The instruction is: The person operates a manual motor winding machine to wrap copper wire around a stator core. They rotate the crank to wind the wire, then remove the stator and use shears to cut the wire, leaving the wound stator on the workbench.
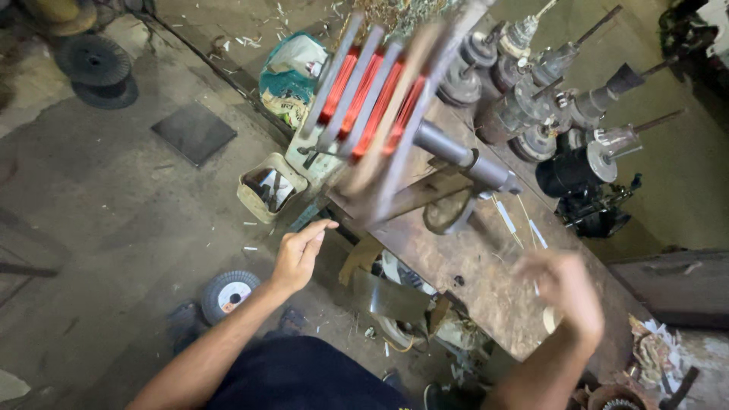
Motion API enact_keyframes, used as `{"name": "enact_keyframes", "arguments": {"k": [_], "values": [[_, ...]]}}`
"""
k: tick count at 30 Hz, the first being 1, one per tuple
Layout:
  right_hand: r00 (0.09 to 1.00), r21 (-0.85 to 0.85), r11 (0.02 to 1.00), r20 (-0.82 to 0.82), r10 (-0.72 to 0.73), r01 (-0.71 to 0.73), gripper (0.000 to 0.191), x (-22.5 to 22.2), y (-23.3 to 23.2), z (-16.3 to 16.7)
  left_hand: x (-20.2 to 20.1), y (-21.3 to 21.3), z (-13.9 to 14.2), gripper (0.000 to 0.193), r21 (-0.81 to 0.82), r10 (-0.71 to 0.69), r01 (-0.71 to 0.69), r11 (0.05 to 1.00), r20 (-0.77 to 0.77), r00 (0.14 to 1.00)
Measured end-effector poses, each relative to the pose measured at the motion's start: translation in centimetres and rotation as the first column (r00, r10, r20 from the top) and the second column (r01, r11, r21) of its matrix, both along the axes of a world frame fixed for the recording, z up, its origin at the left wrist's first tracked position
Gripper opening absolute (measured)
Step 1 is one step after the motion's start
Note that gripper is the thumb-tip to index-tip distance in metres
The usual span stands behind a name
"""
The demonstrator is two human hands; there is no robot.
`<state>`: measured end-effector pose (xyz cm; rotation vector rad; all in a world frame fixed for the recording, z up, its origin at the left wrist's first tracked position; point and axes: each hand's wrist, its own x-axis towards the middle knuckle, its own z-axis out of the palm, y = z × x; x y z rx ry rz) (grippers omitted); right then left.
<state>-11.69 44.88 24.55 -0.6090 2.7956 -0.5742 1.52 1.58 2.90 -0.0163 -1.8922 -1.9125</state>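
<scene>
A coil winding former (376,95) with grey plates and red copper wire between them sits on a dark shaft (456,156) over a worn wooden bench (471,258). It looks blurred from spinning. My left hand (300,250) hangs just below and left of the former, fingers loosely apart, holding nothing that I can make out. My right hand (562,288) is blurred by motion over the bench, near the crank end (448,212); what it grips is unclear.
Several motor rotors with shafts (547,91) lie at the back of the bench. On the floor are a small tin box (269,190), a wire spool (228,292), a dark square plate (194,133), a black reel (95,61) and a bag (292,76).
</scene>
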Motion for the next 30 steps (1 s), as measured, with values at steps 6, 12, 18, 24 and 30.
{"name": "enact_keyframes", "arguments": {"k": [6, 12, 18, 24, 30], "values": [[0.789, -0.311, 0.940, -0.609, -0.085, -0.139, 0.027, -17.0, -5.4, -7.2, 0.1, 0.1, -0.3, 0.029, 0.010, 0.030, -0.030, 1.000, 0.000, 1.000], [0.988, 0.211, 0.977, -0.157, -0.005, 0.038, 0.028, -7.6, -6.3, -19.2, 0.2, 0.2, -0.5, 0.029, 0.012, 0.012, -0.012, 1.000, 0.000, 1.000], [0.977, 0.130, 0.990, 0.212, 0.020, -0.049, 0.059, 0.8, -0.7, -0.5, 0.0, -0.1, -0.3, 0.029, 0.014, 0.002, -0.002, 1.000, -0.010, 1.000], [0.859, -0.258, 0.966, -0.496, -0.129, -0.004, 0.019, -15.5, -4.5, -4.0, 0.5, -0.2, -0.5, 0.030, 0.005, 0.029, -0.029, 1.000, 0.024, 0.999], [0.900, -0.031, 0.979, -0.398, 0.175, -0.204, 0.032, -10.4, -6.7, -19.3, 0.6, 0.2, -0.7, 0.029, 0.005, 0.036, -0.036, 0.999, -0.002, 0.999]]}}
